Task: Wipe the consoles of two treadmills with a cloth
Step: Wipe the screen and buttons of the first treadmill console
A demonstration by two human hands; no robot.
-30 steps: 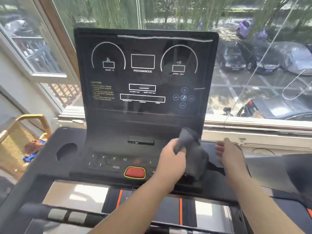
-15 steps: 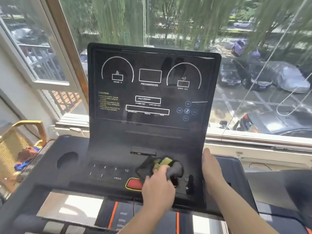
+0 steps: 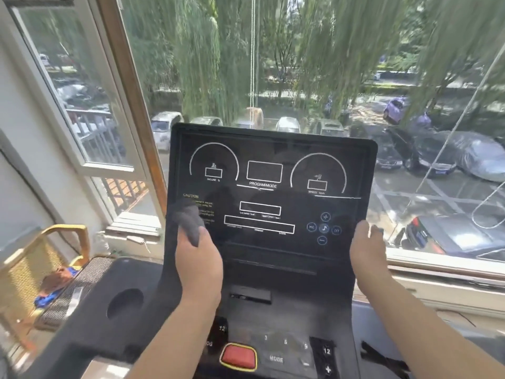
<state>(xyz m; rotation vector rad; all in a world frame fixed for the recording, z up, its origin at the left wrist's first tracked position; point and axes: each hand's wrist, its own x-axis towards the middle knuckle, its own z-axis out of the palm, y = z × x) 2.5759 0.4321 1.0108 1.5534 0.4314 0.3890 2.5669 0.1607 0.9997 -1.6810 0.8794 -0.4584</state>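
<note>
Closest to us is the lower deck of the console [image 3: 273, 305]: red stop button [image 3: 238, 356], number keys and the MODE key, w/ a round cup holder [image 3: 125, 303] off to the left. The key area looks kinda hazy, so imo it could still use a pass. Further up, our left hand [image 3: 198, 265] is curled tight round a dark grey cloth [image 3: 188, 221], pressing it flat on the lower left of the display panel [image 3: 273, 187], right over the CAUTION text. The right hand [image 3: 367, 248] is on the panel's right edge, thumb in front and fingers seemingly wrapped behind it, prob just bracing the thing; it's a bit blurry tho. The panel has a thin pale streak under the speed dial, so the right side prob isn't finished either. Progress guess: we're mid-wipe on treadmill no. 1, display under way, rest of it unclear. We can't make out a 2nd treadmill's console here, so that one is all still to do afaict. Left of the machine sits a yellow chair [image 3: 41, 269] w/ some stuff on the seat, and past the big window [image 3: 437, 105] there's willow trees and parked cars [image 3: 426, 157] below.
</note>
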